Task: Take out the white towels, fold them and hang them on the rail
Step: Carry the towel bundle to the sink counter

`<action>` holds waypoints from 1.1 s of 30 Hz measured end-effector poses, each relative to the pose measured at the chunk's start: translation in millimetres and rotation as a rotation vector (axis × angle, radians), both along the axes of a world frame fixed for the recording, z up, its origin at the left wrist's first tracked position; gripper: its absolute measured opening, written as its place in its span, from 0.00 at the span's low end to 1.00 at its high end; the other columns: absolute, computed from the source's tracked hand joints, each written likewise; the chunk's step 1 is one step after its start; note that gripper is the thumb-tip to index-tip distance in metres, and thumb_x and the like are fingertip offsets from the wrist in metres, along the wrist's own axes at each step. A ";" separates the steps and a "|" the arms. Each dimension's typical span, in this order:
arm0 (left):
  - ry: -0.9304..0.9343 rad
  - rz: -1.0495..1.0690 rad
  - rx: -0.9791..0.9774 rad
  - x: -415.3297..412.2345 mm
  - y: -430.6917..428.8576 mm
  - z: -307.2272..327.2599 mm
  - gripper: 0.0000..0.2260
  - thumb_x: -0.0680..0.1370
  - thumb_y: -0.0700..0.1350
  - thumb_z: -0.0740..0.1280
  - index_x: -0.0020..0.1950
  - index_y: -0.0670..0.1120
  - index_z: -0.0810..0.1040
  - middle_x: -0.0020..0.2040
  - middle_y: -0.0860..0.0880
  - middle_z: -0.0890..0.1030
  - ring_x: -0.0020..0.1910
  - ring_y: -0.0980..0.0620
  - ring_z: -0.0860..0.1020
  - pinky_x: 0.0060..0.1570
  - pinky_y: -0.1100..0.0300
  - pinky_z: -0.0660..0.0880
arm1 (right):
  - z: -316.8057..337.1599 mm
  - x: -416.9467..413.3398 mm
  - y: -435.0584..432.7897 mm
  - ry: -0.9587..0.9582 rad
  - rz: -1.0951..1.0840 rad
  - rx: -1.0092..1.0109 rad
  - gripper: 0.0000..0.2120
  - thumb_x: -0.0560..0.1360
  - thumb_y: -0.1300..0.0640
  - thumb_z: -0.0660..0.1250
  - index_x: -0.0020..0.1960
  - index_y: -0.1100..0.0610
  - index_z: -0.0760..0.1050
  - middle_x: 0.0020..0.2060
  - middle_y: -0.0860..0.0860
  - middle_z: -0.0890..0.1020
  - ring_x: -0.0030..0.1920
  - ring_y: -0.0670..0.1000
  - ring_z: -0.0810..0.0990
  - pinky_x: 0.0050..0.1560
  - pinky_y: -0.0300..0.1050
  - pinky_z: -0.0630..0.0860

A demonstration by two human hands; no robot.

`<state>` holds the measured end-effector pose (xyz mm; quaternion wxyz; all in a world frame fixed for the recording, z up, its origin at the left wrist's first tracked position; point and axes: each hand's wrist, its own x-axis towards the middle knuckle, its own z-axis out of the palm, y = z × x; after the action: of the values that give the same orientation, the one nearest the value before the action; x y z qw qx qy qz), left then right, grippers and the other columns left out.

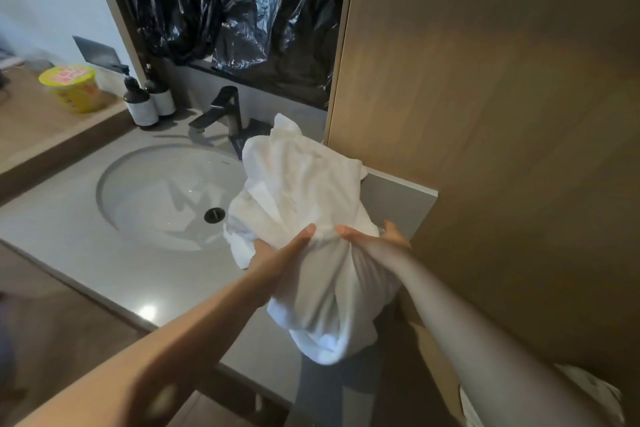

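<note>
A crumpled white towel [304, 204] is bunched up in front of me at the right end of the grey counter [104, 260]. Its upper part stands above the counter and its lower part hangs past the counter's front edge. My left hand [277, 256] grips the towel from the left, thumb on top of the cloth. My right hand [377, 239] grips it from the right, fingers curled into the fabric. More white cloth [588, 388] shows at the bottom right, partly hidden by my right arm. No rail is in view.
A round sink [166, 194] with a dark drain lies left of the towel, a black faucet [225, 111] behind it. Two dark pump bottles [145, 104] and a yellow tub [74, 88] stand at the back left. Black plastic [235, 10] covers the mirror. A wooden panel [502, 114] fills the right.
</note>
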<state>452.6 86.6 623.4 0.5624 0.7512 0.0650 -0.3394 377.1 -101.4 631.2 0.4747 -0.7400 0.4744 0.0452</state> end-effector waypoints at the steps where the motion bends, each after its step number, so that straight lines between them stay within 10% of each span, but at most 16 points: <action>1: 0.010 0.004 0.055 -1.5 -1.5 3.3 0.59 0.54 0.75 0.72 0.76 0.48 0.56 0.68 0.48 0.71 0.67 0.43 0.71 0.67 0.45 0.69 | -1.6 -1.2 1.5 0.026 -0.035 0.017 0.75 0.36 0.18 0.69 0.77 0.50 0.57 0.75 0.52 0.64 0.72 0.59 0.67 0.64 0.55 0.71; 5: -0.125 -0.124 0.240 -11.1 4.4 18.6 0.59 0.63 0.74 0.68 0.79 0.42 0.44 0.76 0.40 0.60 0.73 0.38 0.62 0.71 0.43 0.64 | -8.4 -6.9 5.0 0.028 -0.062 0.080 0.76 0.37 0.19 0.69 0.78 0.51 0.53 0.76 0.53 0.61 0.73 0.60 0.66 0.62 0.56 0.70; 11: -1.097 -0.628 0.422 -25.9 27.3 29.7 0.46 0.72 0.67 0.65 0.80 0.55 0.41 0.79 0.51 0.34 0.77 0.41 0.34 0.74 0.43 0.45 | -13.1 -7.9 4.9 0.009 -0.012 0.076 0.77 0.37 0.16 0.66 0.79 0.50 0.51 0.77 0.52 0.60 0.74 0.59 0.64 0.69 0.59 0.67; 27: -0.937 -0.898 0.642 -18.0 4.9 40.9 0.45 0.74 0.66 0.65 0.80 0.49 0.45 0.80 0.49 0.42 0.78 0.41 0.48 0.71 0.36 0.59 | -30.8 -82.5 -2.6 -0.229 -0.225 0.043 0.37 0.63 0.39 0.77 0.67 0.52 0.72 0.66 0.51 0.76 0.61 0.54 0.77 0.59 0.50 0.77; 33: -1.289 -1.036 0.666 -83.9 -18.9 72.4 0.33 0.77 0.62 0.62 0.77 0.50 0.57 0.79 0.47 0.54 0.77 0.42 0.55 0.74 0.40 0.53 | -34.1 -159.0 -4.1 -0.158 -0.232 -0.077 0.28 0.69 0.46 0.76 0.67 0.50 0.73 0.64 0.49 0.76 0.53 0.46 0.75 0.29 0.30 0.68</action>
<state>368.7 67.8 695.8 0.0182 0.8558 -0.5164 -0.0258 218.1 -105.5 597.1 0.4841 -0.6989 0.5193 -0.0868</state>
